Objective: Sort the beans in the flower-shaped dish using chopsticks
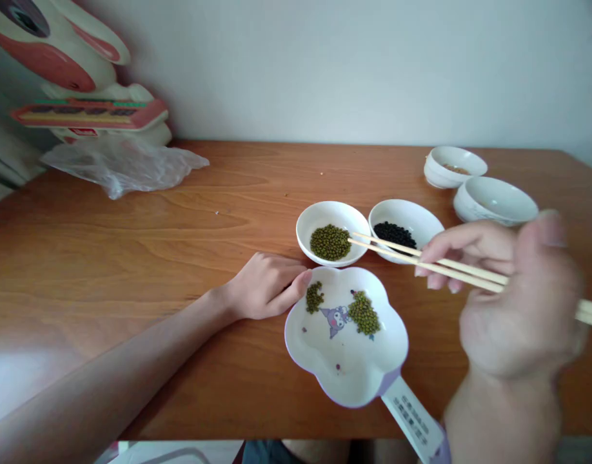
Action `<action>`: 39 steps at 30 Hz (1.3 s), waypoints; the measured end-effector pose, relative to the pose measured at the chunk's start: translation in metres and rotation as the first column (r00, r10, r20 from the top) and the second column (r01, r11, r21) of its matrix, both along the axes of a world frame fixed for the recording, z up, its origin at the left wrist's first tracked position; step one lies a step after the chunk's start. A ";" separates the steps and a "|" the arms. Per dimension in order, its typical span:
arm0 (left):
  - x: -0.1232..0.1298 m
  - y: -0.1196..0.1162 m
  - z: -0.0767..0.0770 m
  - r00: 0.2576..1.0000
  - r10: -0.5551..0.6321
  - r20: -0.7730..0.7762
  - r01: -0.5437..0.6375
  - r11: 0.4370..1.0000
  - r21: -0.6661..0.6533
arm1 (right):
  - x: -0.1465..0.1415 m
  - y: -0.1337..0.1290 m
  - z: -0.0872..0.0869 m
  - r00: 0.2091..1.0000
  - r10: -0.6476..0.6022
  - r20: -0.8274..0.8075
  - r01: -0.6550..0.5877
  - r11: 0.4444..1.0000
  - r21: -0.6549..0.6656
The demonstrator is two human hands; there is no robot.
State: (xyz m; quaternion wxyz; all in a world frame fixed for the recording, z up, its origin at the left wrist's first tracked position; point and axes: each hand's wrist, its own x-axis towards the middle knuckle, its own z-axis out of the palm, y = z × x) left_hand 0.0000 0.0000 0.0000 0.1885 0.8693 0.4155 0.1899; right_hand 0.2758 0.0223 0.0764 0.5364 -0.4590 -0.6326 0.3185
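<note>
My right hand (pixel 513 290) is closed around a pair of wooden chopsticks (pixel 451 269). Their tips, close together, reach the right side of a white bowl (pixel 303 235) holding green mung beans (pixel 330 243). I cannot make out a bean between the tips. My left hand (pixel 271 285) rests on the table and grips the upper left rim of a white flower-shaped dish (pixel 344 377) with a purple edge and a handle. Two small heaps of mung beans (pixel 364 314) lie in this dish, around a printed cartoon figure. Beside the mung bean bowl stands a white bowl (pixel 424 222) with black beans (pixel 395 235).
Two more white bowls stand at the back right, the farther bowl (pixel 436 174) with something brownish inside, the nearer bowl (pixel 494 200) in front. A rabbit-shaped toy (pixel 107 84) and a clear plastic bag (pixel 131 167) sit at the back left of the wooden table (pixel 131 238).
</note>
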 end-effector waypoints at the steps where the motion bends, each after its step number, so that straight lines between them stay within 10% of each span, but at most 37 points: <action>1: 0.000 0.000 0.000 1.000 -0.005 0.004 0.005 1.000 -0.003 | 0.000 0.001 0.000 1.000 0.019 -0.002 -0.019 0.999 -0.031; 25: -0.002 0.001 -0.005 1.000 -0.023 0.008 0.023 0.999 -0.036 | 0.023 -0.029 0.024 0.922 0.261 0.286 -0.138 0.912 -0.387; 39: 0.000 0.000 -0.001 1.000 -0.023 0.009 0.023 0.999 -0.032 | 0.015 -0.021 0.011 0.865 0.343 0.365 -0.232 0.921 -0.314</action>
